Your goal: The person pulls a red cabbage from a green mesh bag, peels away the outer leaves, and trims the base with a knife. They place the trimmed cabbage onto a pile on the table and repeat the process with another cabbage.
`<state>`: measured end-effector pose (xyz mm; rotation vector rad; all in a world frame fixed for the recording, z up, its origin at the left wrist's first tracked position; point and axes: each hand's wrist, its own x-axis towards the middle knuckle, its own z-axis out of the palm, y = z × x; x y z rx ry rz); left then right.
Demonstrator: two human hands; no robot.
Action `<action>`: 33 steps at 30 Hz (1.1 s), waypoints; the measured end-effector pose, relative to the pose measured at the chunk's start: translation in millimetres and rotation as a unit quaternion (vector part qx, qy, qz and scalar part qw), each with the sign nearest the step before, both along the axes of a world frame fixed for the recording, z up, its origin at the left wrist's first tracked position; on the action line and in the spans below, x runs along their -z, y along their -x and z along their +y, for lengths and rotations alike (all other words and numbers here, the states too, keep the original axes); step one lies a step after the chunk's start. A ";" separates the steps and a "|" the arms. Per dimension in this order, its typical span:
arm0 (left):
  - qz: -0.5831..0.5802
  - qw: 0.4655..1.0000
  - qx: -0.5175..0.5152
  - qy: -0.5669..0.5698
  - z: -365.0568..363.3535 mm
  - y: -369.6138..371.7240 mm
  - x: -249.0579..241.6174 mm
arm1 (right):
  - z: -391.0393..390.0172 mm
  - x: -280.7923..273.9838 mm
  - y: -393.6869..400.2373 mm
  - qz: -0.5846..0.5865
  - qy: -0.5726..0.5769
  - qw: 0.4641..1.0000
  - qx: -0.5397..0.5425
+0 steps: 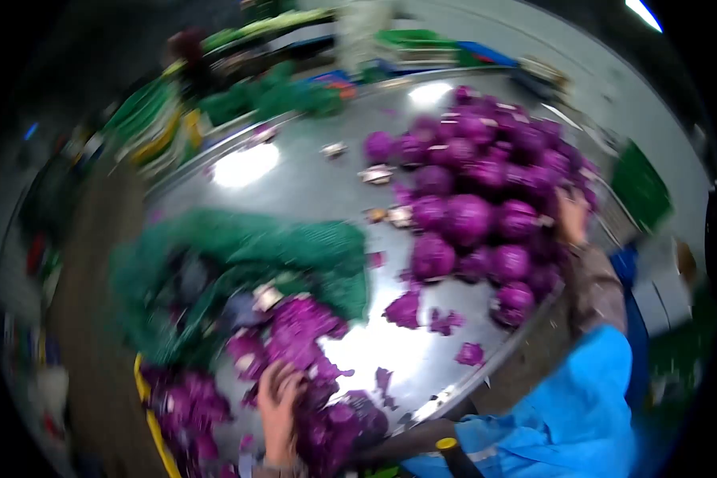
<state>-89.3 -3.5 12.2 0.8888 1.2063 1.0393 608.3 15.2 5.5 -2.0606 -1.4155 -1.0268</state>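
A large heap of purple cabbages (468, 219) covers the right part of the metal table (311, 171). My right hand (572, 215) rests against the heap's right side; its fingertips are blurred among the cabbages. At the lower left, my left hand (280, 396) touches loose purple leaves (303, 331), its fingers apart and nothing held in them. Beyond it lies a green mesh bag (255, 239) with dark cabbages partly inside. Pale cut stems (376, 174) and leaf scraps (403, 309) are scattered between bag and heap.
A yellow-rimmed container (158, 434) with purple leaves stands at the lower left. A black handle with a yellow end (448, 444) lies near the blue apron (550, 406). Green nets (271, 95) and crates line the far edge. A green panel (641, 187) is at the right.
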 end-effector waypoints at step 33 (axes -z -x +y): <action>0.239 0.949 0.025 -0.205 237.0 110.5 33.5 | 281.6 39.6 616.4 0.785 0.369 0.308 -0.391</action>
